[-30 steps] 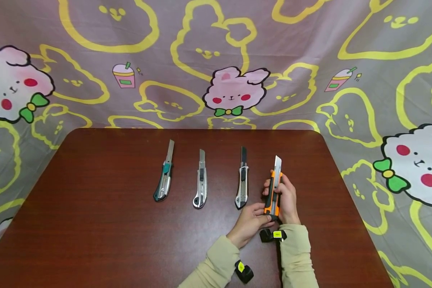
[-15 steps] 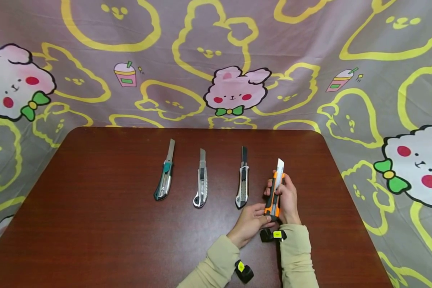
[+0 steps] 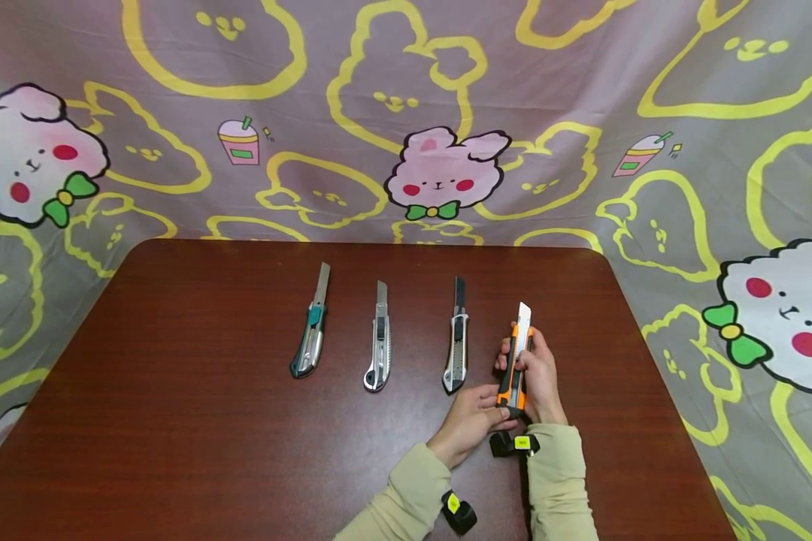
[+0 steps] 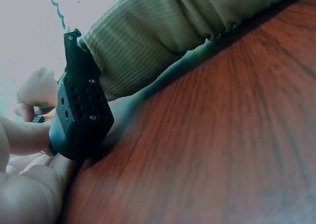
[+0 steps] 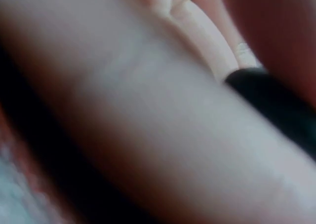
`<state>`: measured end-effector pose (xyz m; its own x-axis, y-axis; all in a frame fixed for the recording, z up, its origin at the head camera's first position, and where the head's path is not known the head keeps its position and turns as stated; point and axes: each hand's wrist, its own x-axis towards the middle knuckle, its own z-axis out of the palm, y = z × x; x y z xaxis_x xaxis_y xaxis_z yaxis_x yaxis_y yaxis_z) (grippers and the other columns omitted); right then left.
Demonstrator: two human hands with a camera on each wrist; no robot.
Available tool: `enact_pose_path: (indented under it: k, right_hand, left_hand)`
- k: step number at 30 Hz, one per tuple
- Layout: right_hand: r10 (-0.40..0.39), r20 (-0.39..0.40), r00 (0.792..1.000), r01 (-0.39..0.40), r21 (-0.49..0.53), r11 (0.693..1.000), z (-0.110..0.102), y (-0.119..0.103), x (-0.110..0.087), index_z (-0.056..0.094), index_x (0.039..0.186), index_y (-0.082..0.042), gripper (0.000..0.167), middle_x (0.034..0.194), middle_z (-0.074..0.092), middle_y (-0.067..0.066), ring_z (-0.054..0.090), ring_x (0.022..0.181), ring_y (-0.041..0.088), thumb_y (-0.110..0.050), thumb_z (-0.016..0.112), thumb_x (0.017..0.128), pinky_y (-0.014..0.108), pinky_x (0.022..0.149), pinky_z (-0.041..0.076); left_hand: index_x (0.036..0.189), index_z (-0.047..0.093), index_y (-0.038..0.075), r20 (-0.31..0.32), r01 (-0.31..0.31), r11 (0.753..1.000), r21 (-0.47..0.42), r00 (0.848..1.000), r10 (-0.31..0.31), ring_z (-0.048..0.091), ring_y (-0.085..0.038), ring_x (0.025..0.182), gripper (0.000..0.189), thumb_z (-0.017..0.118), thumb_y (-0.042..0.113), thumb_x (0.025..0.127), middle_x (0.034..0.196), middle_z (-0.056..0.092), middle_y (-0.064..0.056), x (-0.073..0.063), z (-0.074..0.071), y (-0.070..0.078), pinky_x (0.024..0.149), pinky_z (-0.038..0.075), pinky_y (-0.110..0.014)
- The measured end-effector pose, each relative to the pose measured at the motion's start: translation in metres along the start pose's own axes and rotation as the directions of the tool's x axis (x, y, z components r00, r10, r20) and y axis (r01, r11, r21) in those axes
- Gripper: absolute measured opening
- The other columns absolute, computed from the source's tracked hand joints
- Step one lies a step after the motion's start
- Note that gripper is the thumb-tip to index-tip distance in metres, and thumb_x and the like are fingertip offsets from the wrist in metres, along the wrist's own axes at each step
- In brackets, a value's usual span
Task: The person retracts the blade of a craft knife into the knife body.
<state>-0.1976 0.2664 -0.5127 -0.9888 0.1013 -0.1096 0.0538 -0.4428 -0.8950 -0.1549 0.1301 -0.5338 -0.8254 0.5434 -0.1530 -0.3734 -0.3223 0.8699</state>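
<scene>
An orange-and-black utility knife (image 3: 505, 392), its wide silver blade extended and pointing away from me, is held at the right of the table in the head view. My right hand (image 3: 542, 379) grips its handle from the right, the thumb lying on top near the base of the blade. At the knife's butt end my left hand (image 3: 469, 422) pinches it between thumb and fingers. In the left wrist view, the left hand (image 4: 29, 194) fills the lower left corner, and little of the knife shows. Blurred skin of the right hand (image 5: 148, 105) covers most of the right wrist view.
Three more utility knives lie blades outward, left of the hands: a teal-and-silver one (image 3: 309, 338), a silver one (image 3: 378, 346) and a grey one with a black blade (image 3: 455, 346). The brown table (image 3: 210, 436) meets a patterned cloth (image 3: 298, 135) behind.
The right thumb has slid slightly back toward me along the orange knife. Less of its blade sticks out past the handle. Both hands stay in nearly the same place.
</scene>
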Motion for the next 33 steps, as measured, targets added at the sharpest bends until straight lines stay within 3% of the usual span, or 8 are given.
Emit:
enact_pose_path:
  k: [8, 16, 22, 27, 33]
  right_hand:
    - [-0.030, 0.019, 0.999, 0.030, -0.018, 0.999, 0.0001, -0.0005, 0.0005, 0.028, 0.136, 0.001, 0.070, 0.085, 0.052, 0.002, 0.048, 0.064, 0.016, 0.018, 0.021, 0.068, 0.024, 0.060, 0.049]
    - [-0.019, 0.056, 0.998, 0.022, -0.047, 0.999, 0.0001, -0.0010, -0.0006, 0.027, 0.137, -0.001, 0.073, 0.089, 0.051, 0.002, 0.049, 0.071, 0.014, 0.019, 0.023, 0.068, 0.022, 0.061, 0.048]
    - [-0.006, 0.081, 0.997, 0.012, -0.079, 0.997, -0.0048, 0.0010, -0.0015, 0.029, 0.138, -0.001, 0.072, 0.091, 0.055, 0.001, 0.054, 0.071, 0.014, 0.018, 0.024, 0.069, 0.022, 0.063, 0.052]
    - [0.050, 0.072, 0.996, -0.040, -0.146, 0.988, -0.0074, 0.0011, -0.0029, 0.027, 0.138, 0.008, 0.062, 0.092, 0.066, 0.002, 0.065, 0.074, 0.014, 0.014, 0.025, 0.076, 0.025, 0.073, 0.058]
    - [0.115, 0.019, 0.993, -0.111, -0.139, 0.984, -0.0078, -0.0003, -0.0042, 0.034, 0.128, 0.008, 0.048, 0.088, 0.069, 0.003, 0.070, 0.075, 0.016, 0.009, 0.026, 0.081, 0.029, 0.076, 0.061]
  left_hand:
    - [0.129, 0.048, -0.016, -0.036, 0.032, 0.999, -0.030, 0.999, -0.033, 0.062, -0.030, 0.110, 0.041, 0.049, -0.015, 0.088, 0.122, 0.059, -0.033, -0.0003, 0.0017, 0.0021, 0.090, 0.058, -0.039]
    - [0.129, 0.049, -0.015, -0.027, 0.041, 0.999, -0.031, 0.999, -0.041, 0.063, -0.023, 0.105, 0.041, 0.049, -0.014, 0.088, 0.122, 0.060, -0.031, 0.0003, 0.0014, 0.0013, 0.090, 0.059, -0.037]
    - [0.132, 0.047, -0.014, -0.032, 0.044, 0.998, -0.038, 0.998, -0.045, 0.063, -0.024, 0.108, 0.043, 0.049, -0.013, 0.089, 0.125, 0.059, -0.030, 0.0015, -0.0004, -0.0027, 0.091, 0.058, -0.035]
    - [0.135, 0.046, -0.011, -0.048, 0.030, 0.999, -0.033, 0.998, -0.032, 0.062, -0.027, 0.111, 0.045, 0.049, -0.012, 0.090, 0.129, 0.057, -0.029, 0.0036, -0.0004, -0.0031, 0.091, 0.058, -0.035]
    - [0.136, 0.046, -0.010, -0.055, 0.028, 0.999, -0.030, 0.998, -0.030, 0.062, -0.028, 0.113, 0.045, 0.049, -0.011, 0.091, 0.130, 0.056, -0.029, 0.0044, -0.0008, -0.0022, 0.091, 0.058, -0.035]
